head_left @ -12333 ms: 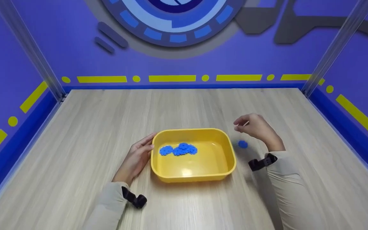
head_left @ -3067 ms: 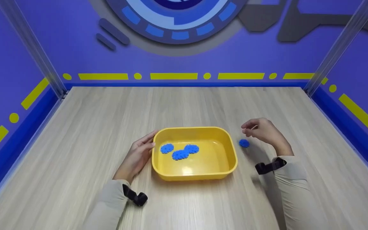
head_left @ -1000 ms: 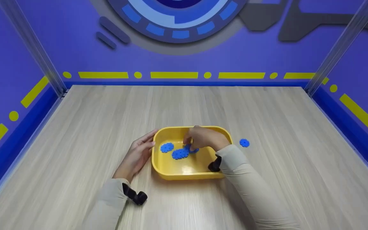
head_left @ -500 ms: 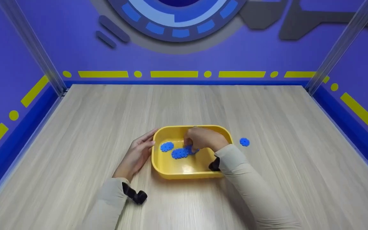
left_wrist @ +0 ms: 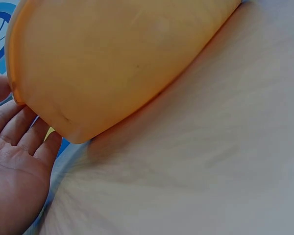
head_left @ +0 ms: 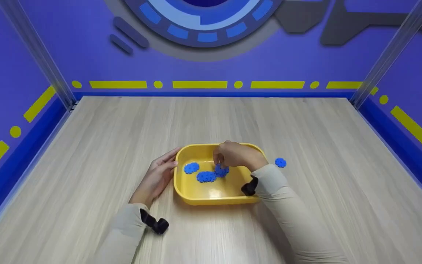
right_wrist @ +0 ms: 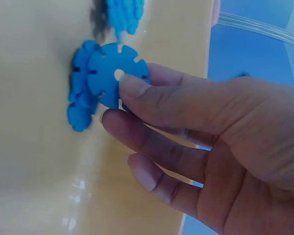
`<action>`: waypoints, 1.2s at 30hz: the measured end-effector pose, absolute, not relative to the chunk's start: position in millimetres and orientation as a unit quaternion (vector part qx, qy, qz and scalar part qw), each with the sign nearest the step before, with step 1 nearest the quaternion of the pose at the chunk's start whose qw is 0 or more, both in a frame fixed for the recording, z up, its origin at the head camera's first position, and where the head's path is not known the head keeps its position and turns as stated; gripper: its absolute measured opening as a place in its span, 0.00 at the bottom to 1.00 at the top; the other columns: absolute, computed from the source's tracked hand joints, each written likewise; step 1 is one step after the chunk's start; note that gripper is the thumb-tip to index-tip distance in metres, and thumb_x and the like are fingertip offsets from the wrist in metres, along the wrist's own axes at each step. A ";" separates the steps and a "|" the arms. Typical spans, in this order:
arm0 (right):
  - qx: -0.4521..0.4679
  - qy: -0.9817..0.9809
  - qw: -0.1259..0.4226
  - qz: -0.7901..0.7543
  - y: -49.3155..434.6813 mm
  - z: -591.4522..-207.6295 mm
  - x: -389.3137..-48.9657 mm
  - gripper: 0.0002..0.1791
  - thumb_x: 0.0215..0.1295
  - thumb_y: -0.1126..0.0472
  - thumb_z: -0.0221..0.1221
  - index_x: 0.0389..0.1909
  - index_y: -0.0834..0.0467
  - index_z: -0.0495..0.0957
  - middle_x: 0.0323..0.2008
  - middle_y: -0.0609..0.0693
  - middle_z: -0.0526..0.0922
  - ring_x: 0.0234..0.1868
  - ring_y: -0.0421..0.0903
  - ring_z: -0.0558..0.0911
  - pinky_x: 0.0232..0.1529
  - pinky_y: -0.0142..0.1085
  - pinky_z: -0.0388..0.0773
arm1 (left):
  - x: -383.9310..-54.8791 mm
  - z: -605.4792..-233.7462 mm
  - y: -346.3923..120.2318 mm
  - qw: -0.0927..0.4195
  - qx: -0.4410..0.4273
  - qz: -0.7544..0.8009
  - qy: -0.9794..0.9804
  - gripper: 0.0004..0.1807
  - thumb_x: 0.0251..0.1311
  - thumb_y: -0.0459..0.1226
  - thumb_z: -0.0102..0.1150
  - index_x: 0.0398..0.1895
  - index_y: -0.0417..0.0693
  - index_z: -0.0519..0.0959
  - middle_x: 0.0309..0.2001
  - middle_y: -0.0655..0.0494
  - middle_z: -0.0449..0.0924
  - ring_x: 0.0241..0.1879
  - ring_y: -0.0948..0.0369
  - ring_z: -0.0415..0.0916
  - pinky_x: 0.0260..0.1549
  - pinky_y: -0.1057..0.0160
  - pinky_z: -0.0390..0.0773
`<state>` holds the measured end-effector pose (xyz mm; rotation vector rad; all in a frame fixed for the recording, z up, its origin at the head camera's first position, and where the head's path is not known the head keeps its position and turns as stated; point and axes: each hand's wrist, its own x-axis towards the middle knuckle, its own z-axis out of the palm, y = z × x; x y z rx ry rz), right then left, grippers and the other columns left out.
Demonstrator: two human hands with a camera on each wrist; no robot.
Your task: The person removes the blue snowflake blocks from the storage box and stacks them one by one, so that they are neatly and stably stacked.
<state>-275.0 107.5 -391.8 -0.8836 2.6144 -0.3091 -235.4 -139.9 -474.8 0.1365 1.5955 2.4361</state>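
A yellow plastic tub [head_left: 216,201] stands on the table with several blue notched interlocking discs [head_left: 206,176] lying in it. My left hand [head_left: 157,179] holds the tub's left side, thumb at the rim and fingers along the outer wall, as the left wrist view [left_wrist: 19,166] confirms. Inside the tub, my right hand [head_left: 234,156] pinches one blue interlocking disc [right_wrist: 108,73] between thumb and fingers. Its face and centre hole show in the right wrist view, with more discs [right_wrist: 81,93] just behind. The thumb covers part of the held disc.
One more blue disc [head_left: 280,162] lies on the wooden table [head_left: 130,128] to the right of the tub. Purple-blue panels [head_left: 86,62] with yellow stripes border the table at the back and sides.
My right hand, earlier beside the disc right of the tub, has moved left into the tub. It pinches a disc there and has just lifted slightly. My left hand stays at the tub.
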 end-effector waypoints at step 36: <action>-0.272 0.931 0.102 -0.223 183.4 -351.6 -268.8 0.09 0.63 0.69 0.59 0.40 0.59 0.84 0.39 0.52 0.86 0.37 0.47 0.82 0.44 0.41 0.84 | -235.5 -474.5 -139.8 0.119 0.039 0.828 0.546 0.31 0.63 0.26 0.47 0.71 0.38 0.59 0.73 0.46 0.57 0.70 0.56 0.58 0.65 0.62 0.67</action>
